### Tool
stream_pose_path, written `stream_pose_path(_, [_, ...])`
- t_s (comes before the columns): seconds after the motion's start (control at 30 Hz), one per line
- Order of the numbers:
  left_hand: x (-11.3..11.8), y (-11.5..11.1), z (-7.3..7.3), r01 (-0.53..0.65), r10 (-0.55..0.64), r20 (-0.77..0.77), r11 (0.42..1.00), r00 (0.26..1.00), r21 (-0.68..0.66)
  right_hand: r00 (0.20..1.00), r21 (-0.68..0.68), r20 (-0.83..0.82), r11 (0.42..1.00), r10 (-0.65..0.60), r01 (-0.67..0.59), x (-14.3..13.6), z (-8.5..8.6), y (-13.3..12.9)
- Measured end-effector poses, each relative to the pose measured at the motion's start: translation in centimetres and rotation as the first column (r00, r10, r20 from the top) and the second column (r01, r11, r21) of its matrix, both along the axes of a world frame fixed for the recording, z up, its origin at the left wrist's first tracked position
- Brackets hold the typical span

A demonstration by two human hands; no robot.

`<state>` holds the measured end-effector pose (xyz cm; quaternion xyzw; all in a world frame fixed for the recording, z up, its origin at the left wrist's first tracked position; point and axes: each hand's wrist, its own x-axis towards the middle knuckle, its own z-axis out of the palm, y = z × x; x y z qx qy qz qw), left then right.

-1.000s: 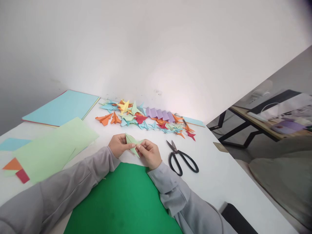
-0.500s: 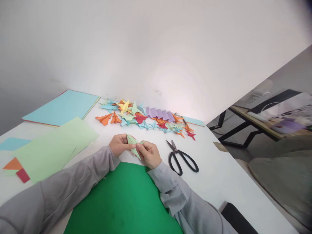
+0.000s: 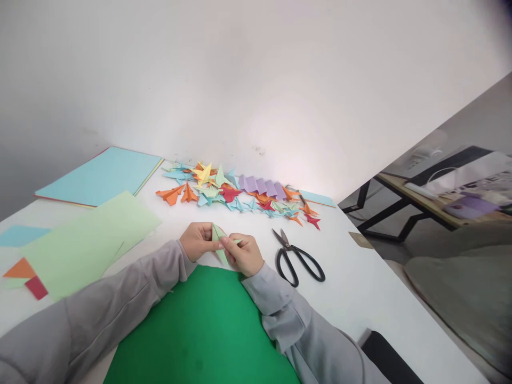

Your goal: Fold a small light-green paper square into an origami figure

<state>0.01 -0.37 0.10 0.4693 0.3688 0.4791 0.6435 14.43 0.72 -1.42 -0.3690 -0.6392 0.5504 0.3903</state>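
Note:
A small folded piece of light green paper is held between both hands above the white table, just past the far edge of a green sheet. My left hand pinches its left side, thumb in front. From the right, my right hand grips it with thumb and fingers, and a pale green tip pokes out over those fingers. Part of the fold is hidden behind the fingertips. Black-handled scissors lie to the right of my right hand, blades slightly apart.
Along the wall lies a row of folded paper pieces in several colours, with a purple pleated strip. At left are blue sheets, light green sheets and small orange and red scraps. A black object sits at lower right.
The green paper has been turned and folded narrower between my fingers, its top point now standing more upright. Both hands stay nearly in place; the right fingers have shifted on the fold.

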Motion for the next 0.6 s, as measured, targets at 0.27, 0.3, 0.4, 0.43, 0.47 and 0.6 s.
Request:
stream_pose_path(0.27, [-0.23, 0.16, -0.03, 0.039, -0.038, 0.022, 0.998, 0.999, -0.045, 0.999, 0.068, 0.043, 0.998, -0.004, 0.001, 0.12, 0.25, -0.01])
stream_pose_path(0.3, [-0.25, 0.12, -0.01, 0.046, -0.045, 0.024, 0.998, 0.999, -0.046, 0.999, 0.067, 0.039, 0.998, 0.006, -0.009, 0.14, 0.21, -0.08])
stream_pose_path(0.4, [-0.27, 0.00, 0.04, 0.073, -0.072, 0.036, 0.996, 0.997, -0.043, 0.999, 0.026, 0.025, 0.999, 0.042, -0.042, 0.15, 0.17, -0.35])
stream_pose_path(0.43, [-0.27, -0.02, 0.03, 0.077, -0.075, 0.040, 0.996, 0.996, -0.041, 0.998, 0.009, 0.025, 0.998, 0.054, -0.054, 0.14, 0.20, -0.44])
stream_pose_path(0.47, [-0.28, -0.03, 0.01, 0.076, -0.074, 0.041, 0.996, 0.996, -0.039, 0.998, -0.003, 0.027, 0.998, 0.063, -0.063, 0.12, 0.25, -0.52])
stream_pose_path(0.6, [-0.36, 0.05, -0.14, 0.075, -0.074, 0.037, 0.997, 0.997, -0.026, 0.997, 0.010, 0.045, 0.998, 0.069, -0.069, 0.07, 0.51, -0.65])
